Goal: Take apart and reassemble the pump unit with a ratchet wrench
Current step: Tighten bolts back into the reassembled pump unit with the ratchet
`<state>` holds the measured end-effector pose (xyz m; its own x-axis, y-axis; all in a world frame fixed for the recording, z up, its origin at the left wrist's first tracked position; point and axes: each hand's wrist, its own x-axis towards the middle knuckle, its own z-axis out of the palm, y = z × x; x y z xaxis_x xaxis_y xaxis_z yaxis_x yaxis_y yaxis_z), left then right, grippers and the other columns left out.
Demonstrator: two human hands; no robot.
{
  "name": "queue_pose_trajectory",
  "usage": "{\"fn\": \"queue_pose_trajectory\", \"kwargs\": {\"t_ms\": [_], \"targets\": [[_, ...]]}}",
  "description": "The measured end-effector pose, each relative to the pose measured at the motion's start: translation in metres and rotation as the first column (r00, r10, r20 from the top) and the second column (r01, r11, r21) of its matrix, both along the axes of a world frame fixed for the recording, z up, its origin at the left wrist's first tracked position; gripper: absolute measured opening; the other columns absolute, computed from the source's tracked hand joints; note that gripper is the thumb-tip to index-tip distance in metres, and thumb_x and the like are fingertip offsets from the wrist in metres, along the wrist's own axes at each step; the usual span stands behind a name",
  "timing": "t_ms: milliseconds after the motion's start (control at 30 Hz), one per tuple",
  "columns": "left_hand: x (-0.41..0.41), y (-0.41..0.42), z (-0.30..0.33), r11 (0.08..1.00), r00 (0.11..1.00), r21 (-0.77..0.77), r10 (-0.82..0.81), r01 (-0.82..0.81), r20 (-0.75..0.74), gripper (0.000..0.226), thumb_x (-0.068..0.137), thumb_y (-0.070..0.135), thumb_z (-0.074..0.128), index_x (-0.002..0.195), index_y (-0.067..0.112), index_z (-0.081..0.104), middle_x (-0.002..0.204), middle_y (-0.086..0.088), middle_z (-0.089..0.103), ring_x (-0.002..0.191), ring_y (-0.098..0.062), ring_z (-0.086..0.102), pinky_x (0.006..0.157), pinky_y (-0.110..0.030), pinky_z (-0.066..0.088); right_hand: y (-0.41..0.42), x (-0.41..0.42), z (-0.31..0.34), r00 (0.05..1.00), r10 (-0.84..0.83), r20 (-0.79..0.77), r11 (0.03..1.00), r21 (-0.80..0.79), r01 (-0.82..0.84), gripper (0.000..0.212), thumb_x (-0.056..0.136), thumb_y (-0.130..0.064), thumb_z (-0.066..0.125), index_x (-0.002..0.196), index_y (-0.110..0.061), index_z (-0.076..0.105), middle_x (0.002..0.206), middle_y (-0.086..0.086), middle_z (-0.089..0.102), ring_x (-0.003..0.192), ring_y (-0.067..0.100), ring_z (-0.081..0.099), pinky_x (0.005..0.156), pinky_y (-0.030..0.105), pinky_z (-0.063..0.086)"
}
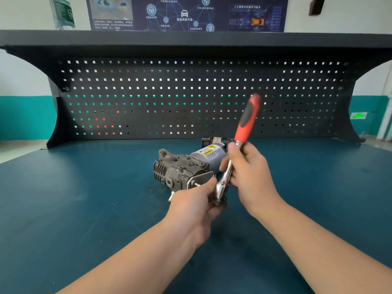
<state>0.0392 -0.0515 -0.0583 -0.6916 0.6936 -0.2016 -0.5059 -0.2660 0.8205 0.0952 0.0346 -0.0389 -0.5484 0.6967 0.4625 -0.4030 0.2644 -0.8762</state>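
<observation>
The dark perforated back panel (pixel 191 98) spans the bench from 9 to 3 o'clock, under a shelf (pixel 191 38) with a blue poster (pixel 186 13) on the wall above at 12 o'clock. The teal benchtop (pixel 84 198) carries the pump unit (pixel 182 168), lying on its side at centre frame, finned grey casting toward 9 o'clock and labelled cylindrical motor toward 1 o'clock. The ratchet wrench (pixel 237 149) is held above the bench just at the pump's 3 o'clock side, red handle tilted up toward 1 o'clock, head down. The right hand (pixel 248 172) grips its chrome shank, fingers curled round it. The left hand (pixel 197 200) pinches at the wrench head; motion blur hides what else it holds.
</observation>
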Motion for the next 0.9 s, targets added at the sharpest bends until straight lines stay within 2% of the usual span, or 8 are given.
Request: {"fn": "queue_pose_trajectory", "kwargs": {"t_ms": [67, 133, 200, 267, 333, 400, 600, 900], "targets": [[0.0, 0.0, 0.0, 1.0, 1.0, -0.011, -0.008, 0.008, 0.008, 0.016, 0.09, 0.002, 0.057, 0.103, -0.006, 0.062, 0.093, -0.022, 0.066, 0.08, -0.03, 0.061, 0.074, -0.041, 0.057, -0.005, 0.004, 0.0, 1.0, -0.02, 0.006, 0.949, 0.316, 0.017, 0.017, 0.097, -0.028, 0.048, 0.082, -0.022, 0.051, 0.058, -0.006, 0.057, 0.05, 0.005, 0.049, 0.05, 0.016, 0.04], [-0.001, 0.001, 0.0, 1.0, 0.999, -0.017, -0.017, 0.017, 0.028, 0.016, 0.091, 0.0, 0.054, 0.104, -0.008, 0.06, 0.094, -0.023, 0.066, 0.079, -0.031, 0.061, 0.075, -0.042, 0.056, -0.007, 0.003, -0.002, 0.998, -0.059, -0.002, 0.924, 0.379, 0.055, 0.016, 0.096, -0.03, 0.048, 0.082, -0.022, 0.051, 0.058, -0.007, 0.057, 0.053, 0.006, 0.051, 0.054, 0.019, 0.042], [-0.002, 0.001, 0.0, 1.0, 0.999, -0.016, -0.017, 0.018, 0.036, 0.016, 0.091, -0.002, 0.053, 0.104, -0.009, 0.059, 0.09, -0.021, 0.065, 0.074, -0.03, 0.06, 0.07, -0.039, 0.056, -0.002, 0.0, -0.001, 0.991, -0.123, 0.044, 0.963, 0.247, 0.108, 0.019, 0.099, -0.028, 0.047, 0.082, -0.02, 0.052, 0.056, -0.006, 0.058, 0.047, 0.004, 0.049, 0.048, 0.016, 0.038], [0.0, 0.001, 0.0, 1.0, 0.999, -0.021, -0.021, 0.022, 0.04, 0.012, 0.091, -0.003, 0.052, 0.1, -0.006, 0.058, 0.087, -0.019, 0.063, 0.071, -0.028, 0.059, 0.063, -0.036, 0.057, 0.007, -0.004, -0.001, 0.987, -0.088, 0.133, 0.986, -0.127, 0.105, 0.021, 0.1, -0.024, 0.046, 0.082, -0.017, 0.052, 0.058, 0.002, 0.057, 0.036, 0.003, 0.042, 0.038, 0.015, 0.031], [0.002, 0.001, -0.002, 0.998, 0.997, -0.037, -0.045, 0.048, 0.056, 0.009, 0.091, -0.002, 0.052, 0.098, -0.002, 0.057, 0.086, -0.019, 0.063, 0.068, -0.026, 0.06, 0.059, -0.034, 0.057, 0.015, -0.006, -0.004, 0.986, 0.047, 0.158, 0.862, -0.505, 0.04, 0.021, 0.1, -0.018, 0.047, 0.08, -0.01, 0.05, 0.059, 0.009, 0.053, 0.027, 0.004, 0.032, 0.03, 0.015, 0.025], [0.002, 0.001, -0.002, 0.999, 0.996, -0.032, -0.035, 0.038, 0.088, 0.013, 0.092, 0.001, 0.052, 0.104, -0.001, 0.056, 0.093, -0.02, 0.063, 0.069, -0.026, 0.062, 0.058, -0.035, 0.057, 0.018, -0.007, -0.008, 0.986, 0.117, 0.12, 0.751, -0.661, -0.009, 0.022, 0.099, -0.015, 0.048, 0.079, -0.006, 0.048, 0.06, 0.012, 0.052, 0.025, 0.004, 0.028, 0.027, 0.014, 0.023], [-0.002, 0.002, 0.0, 0.995, 0.986, 0.027, 0.091, -0.095, 0.137, 0.032, 0.093, 0.031, 0.057, 0.11, 0.005, 0.056, 0.099, -0.018, 0.063, 0.068, -0.024, 0.061, 0.068, -0.038, 0.052, 0.015, -0.011, -0.004, 0.988, 0.144, 0.058, 0.825, -0.558, -0.087, 0.021, 0.1, -0.019, 0.046, 0.081, -0.01, 0.049, 0.045, 0.004, 0.056, 0.026, 0.004, 0.031, 0.031, 0.015, 0.026], [-0.002, 0.001, -0.002, 0.986, 0.977, 0.08, 0.135, -0.149, 0.162, 0.022, 0.097, 0.023, 0.05, 0.09, 0.003, 0.057, 0.081, -0.012, 0.064, 0.071, -0.021, 0.063, 0.059, -0.03, 0.055, 0.023, -0.005, 0.0, 0.994, 0.078, 0.074, 0.775, -0.632, -0.014, 0.022, 0.099, -0.017, 0.047, 0.078, -0.01, 0.049, 0.058, 0.008, 0.051, 0.023, 0.004, 0.028, 0.028, 0.013, 0.021]]}}
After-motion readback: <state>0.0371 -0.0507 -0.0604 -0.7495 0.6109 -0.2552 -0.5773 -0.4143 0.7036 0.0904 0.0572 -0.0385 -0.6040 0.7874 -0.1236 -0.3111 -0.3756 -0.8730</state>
